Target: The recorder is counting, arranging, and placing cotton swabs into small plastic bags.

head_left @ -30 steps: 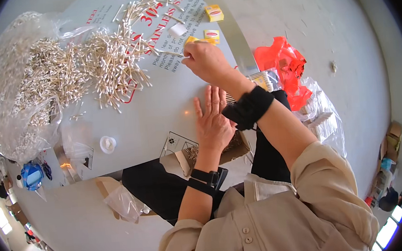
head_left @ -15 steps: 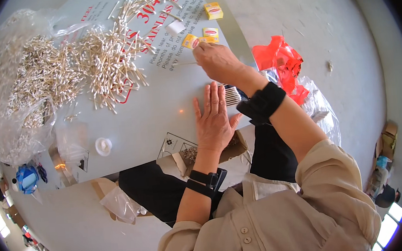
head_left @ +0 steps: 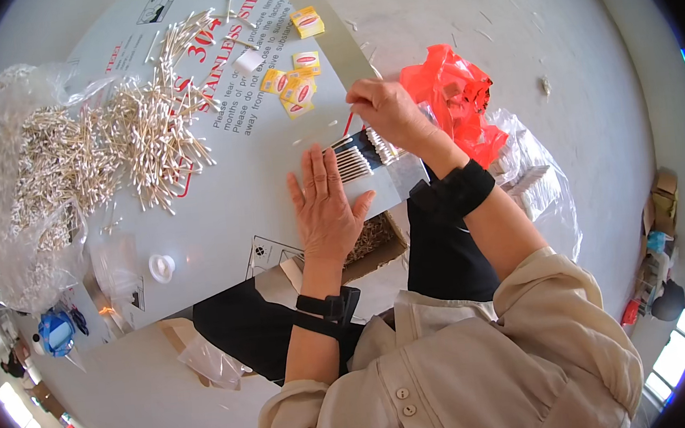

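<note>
The left hand [head_left: 323, 207] lies flat, fingers spread, on the desk [head_left: 220, 216] beside a row of cotton swabs [head_left: 360, 157]. The right hand [head_left: 387, 112] pinches what seems one swab above that row.

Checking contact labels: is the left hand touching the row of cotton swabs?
Touching. In the head view the left hand lies flat on the table, its fingertips pressed against the near ends of the row of cotton swabs; no gap shows.

Left hand [head_left: 326, 207] flat on table [head_left: 229, 216]; right hand [head_left: 382, 111] pinching cotton swabs [head_left: 358, 157].
</note>
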`<state>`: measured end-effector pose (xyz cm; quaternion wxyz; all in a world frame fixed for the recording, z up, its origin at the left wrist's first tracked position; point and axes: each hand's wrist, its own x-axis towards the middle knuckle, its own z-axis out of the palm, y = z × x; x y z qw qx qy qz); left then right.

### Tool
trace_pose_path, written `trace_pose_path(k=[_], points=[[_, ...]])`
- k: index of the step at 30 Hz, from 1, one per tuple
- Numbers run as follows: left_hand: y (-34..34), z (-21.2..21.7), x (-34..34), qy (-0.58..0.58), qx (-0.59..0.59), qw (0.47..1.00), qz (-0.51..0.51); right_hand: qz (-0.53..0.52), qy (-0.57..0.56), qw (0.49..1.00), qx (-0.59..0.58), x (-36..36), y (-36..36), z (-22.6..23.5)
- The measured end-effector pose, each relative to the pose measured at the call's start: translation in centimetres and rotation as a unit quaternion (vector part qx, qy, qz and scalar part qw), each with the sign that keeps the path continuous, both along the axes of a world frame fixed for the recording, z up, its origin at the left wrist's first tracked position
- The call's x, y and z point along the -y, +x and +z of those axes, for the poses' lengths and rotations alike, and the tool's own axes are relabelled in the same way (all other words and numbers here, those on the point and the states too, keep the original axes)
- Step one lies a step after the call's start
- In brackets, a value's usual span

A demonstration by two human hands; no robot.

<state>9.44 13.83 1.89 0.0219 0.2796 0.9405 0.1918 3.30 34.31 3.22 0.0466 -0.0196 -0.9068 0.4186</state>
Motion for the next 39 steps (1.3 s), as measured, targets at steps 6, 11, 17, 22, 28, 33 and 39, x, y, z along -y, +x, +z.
trace_pose_path(k=[6,11,17,22,28,33,39], points=[[0.0,0.1,-0.1,-0.04,-0.009,0.999,-0.014,0.07,0.051,0.993,-0.081,1.9,-0.2,-0.5],[0.1,0.2,-0.2,-0.033,-0.013,0.999,-0.012,0.127,0.113,0.982,-0.082,2.1,-0.8,-0.8],[0.0,0.1,-0.3,-0.028,-0.023,0.999,-0.003,0.161,0.122,0.977,-0.065,1.8,0.6,-0.6],[0.0,0.1,0.0,-0.039,-0.02,0.999,-0.008,-0.062,-0.18,0.98,-0.056,3.5,2.5,0.2],[-0.3,0.4,0.2,-0.013,0.013,1.0,-0.009,-0.122,-0.349,0.926,-0.078,5.9,5.6,-1.2],[-1.9,-0.3,-0.8,0.386,0.042,0.913,0.124,-0.124,-0.357,0.919,-0.109,7.0,6.3,-2.1],[-2.1,-1.0,-3.5,0.472,0.092,0.864,0.146,-0.123,-0.369,0.915,-0.104,7.6,6.1,-2.3]])
